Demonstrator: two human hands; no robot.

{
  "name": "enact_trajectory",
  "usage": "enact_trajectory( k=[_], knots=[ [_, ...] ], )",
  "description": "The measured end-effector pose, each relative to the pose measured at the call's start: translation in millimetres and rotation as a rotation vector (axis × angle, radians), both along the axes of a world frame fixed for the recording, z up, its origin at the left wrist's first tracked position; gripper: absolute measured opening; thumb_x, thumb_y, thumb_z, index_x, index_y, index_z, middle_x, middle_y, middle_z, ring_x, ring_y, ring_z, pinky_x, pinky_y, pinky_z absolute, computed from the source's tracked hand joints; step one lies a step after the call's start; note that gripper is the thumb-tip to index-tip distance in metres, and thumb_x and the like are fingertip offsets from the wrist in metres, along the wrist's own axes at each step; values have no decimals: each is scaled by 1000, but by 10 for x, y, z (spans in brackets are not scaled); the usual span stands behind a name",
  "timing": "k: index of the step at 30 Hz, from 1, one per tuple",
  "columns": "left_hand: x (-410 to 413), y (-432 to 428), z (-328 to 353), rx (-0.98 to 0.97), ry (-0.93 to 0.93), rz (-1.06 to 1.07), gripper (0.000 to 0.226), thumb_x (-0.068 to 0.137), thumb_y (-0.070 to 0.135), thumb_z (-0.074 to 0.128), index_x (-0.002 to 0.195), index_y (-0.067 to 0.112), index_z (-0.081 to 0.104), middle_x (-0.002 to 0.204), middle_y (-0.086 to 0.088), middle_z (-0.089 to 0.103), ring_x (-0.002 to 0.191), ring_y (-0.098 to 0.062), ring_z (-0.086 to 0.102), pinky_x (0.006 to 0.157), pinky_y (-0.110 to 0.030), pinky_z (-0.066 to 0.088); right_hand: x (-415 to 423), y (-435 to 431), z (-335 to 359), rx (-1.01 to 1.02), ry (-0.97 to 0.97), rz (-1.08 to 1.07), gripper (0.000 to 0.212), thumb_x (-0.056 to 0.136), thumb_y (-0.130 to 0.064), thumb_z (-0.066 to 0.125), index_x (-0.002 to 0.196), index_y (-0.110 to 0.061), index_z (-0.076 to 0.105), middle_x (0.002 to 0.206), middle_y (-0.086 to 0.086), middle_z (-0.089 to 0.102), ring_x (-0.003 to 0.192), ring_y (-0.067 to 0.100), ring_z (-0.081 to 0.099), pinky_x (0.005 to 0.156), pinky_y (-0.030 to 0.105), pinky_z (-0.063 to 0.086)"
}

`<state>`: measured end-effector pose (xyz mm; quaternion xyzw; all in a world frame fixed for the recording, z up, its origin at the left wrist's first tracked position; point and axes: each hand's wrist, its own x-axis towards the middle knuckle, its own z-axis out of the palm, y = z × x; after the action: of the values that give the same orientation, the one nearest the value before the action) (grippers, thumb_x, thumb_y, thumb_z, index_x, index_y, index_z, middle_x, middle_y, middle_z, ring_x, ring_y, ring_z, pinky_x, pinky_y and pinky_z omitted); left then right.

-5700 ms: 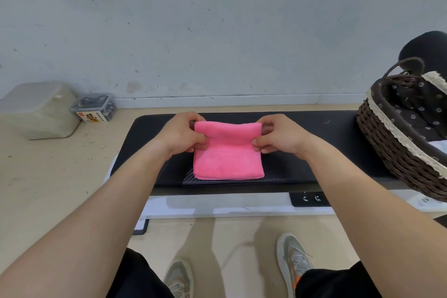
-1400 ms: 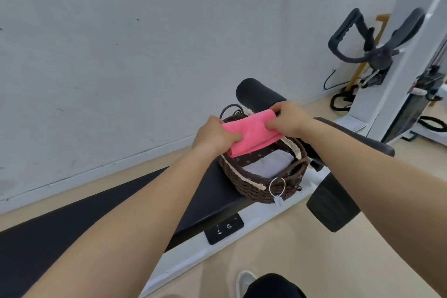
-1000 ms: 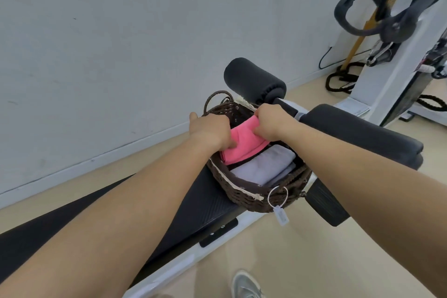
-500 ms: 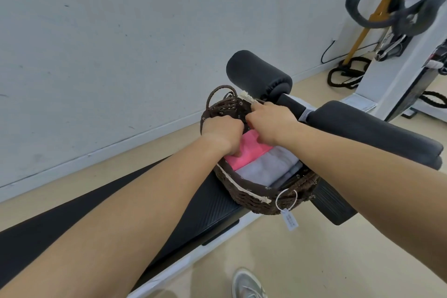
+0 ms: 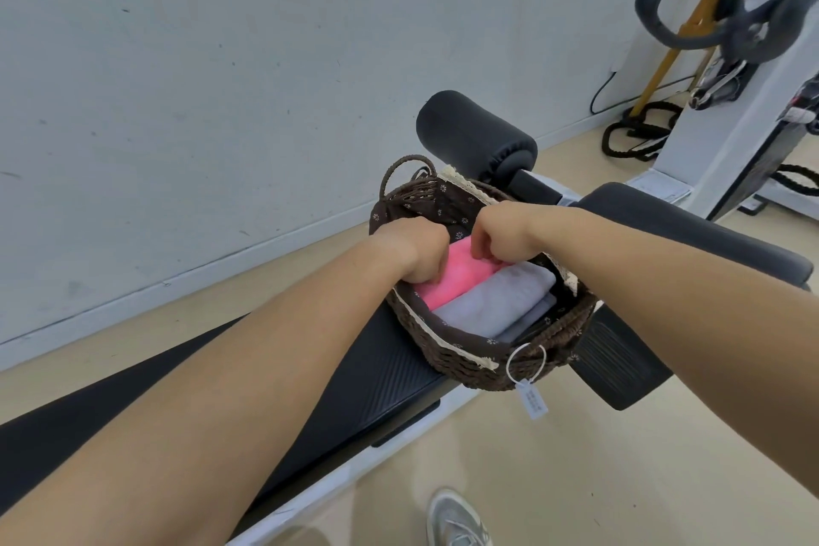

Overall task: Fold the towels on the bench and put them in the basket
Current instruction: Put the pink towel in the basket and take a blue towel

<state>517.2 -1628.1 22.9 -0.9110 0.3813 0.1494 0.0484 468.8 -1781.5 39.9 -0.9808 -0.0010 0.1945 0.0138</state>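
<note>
First, fingers: those of our left hand (image 5: 421,255) are curling down over the near-left edge of the pink towel (image 5: 461,279) and gripping it. Those of our right hand (image 5: 503,235) are bending at the knuckles and pinching the same towel at its far end. The fingertips themselves are hiding against the cloth.

Pink towel: folded, it is lying inside the basket (image 5: 461,368), on the side toward the wall (image 5: 177,102), under both hands.

Grey towel (image 5: 501,301): folded, it is lying just beside the pink one and touching it, on the side away from the wall.

Basket: dark wicker with a flowered lining and a lace rim, it is sitting on the bench (image 5: 390,372); a loop handle (image 5: 401,168) is standing up at its far end.

Ring (image 5: 526,361) and tag (image 5: 530,401): both are hanging from the basket's near wall, the tag dangling past the bench edge.

Roller (image 5: 474,137): black and padded, it is lying beyond the basket.

Forearms: ours are reaching in bare from the lower corners.

Shoe (image 5: 458,519): one is showing on the floor (image 5: 576,457) below.

Machine (image 5: 744,27): a white frame with black handles is standing well apart at the right, with black cables (image 5: 638,135) lying at its foot.
</note>
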Motion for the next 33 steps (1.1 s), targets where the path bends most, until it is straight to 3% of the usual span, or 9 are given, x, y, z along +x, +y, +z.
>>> enact_trajectory(
  k=[3,6,9,13,18,24,27,33],
  knots=[
    [-78,72,111,-107,32,43,11,86,31,63,93,28,72,100,3,73,94,-20,65,81,-35,56,-82,87,104,42,-74,-45,43,91,-2,46,121,-20,69,123,1,66,113,24,59,95,35,50],
    [-216,242,294,-174,-10,80,19,88,35,60,104,31,70,105,6,70,98,-19,63,84,-36,55,-203,197,232,75,-181,-79,40,89,-2,44,116,-15,70,119,7,69,110,27,62,95,39,52],
    [-394,480,499,-191,-87,103,20,90,37,57,107,33,66,106,6,67,97,-20,61,82,-36,54,-380,345,427,63,-247,-88,38,84,-3,42,109,-10,70,109,11,71,102,32,65,89,44,55],
    [-675,863,750,-185,-145,148,31,91,41,55,119,32,63,119,4,63,106,-22,59,88,-39,53,-698,608,753,9,-310,-60,12,84,-10,45,79,-8,56,87,10,62,79,31,57,70,40,51],
    [-1097,1360,1052,-161,-192,228,42,94,44,51,134,31,53,134,6,57,121,-20,54,94,-37,49,-1118,992,1014,-4,-386,-58,19,90,-22,49,107,-16,54,117,9,51,89,29,52,74,39,47],
    [-1603,1974,1253,-129,-229,331,49,95,44,50,141,29,46,135,6,55,121,-19,53,88,-34,47,-1517,1528,1106,-57,-420,-5,28,91,-26,46,115,-16,54,122,10,50,99,29,46,82,43,48],
    [-1770,2257,1213,-129,-238,370,51,95,44,49,143,28,44,133,5,55,120,-19,53,85,-33,46,-1605,1772,1091,-45,-429,35,42,90,-26,48,132,-16,50,133,10,46,118,33,46,93,47,48],
    [-1599,2747,956,-152,-213,485,54,94,44,51,143,26,42,138,5,51,121,-20,53,93,-38,49,-1346,2160,892,-5,-417,96,51,91,-27,49,140,-15,43,137,10,44,126,32,43,96,47,47]
  ],
)
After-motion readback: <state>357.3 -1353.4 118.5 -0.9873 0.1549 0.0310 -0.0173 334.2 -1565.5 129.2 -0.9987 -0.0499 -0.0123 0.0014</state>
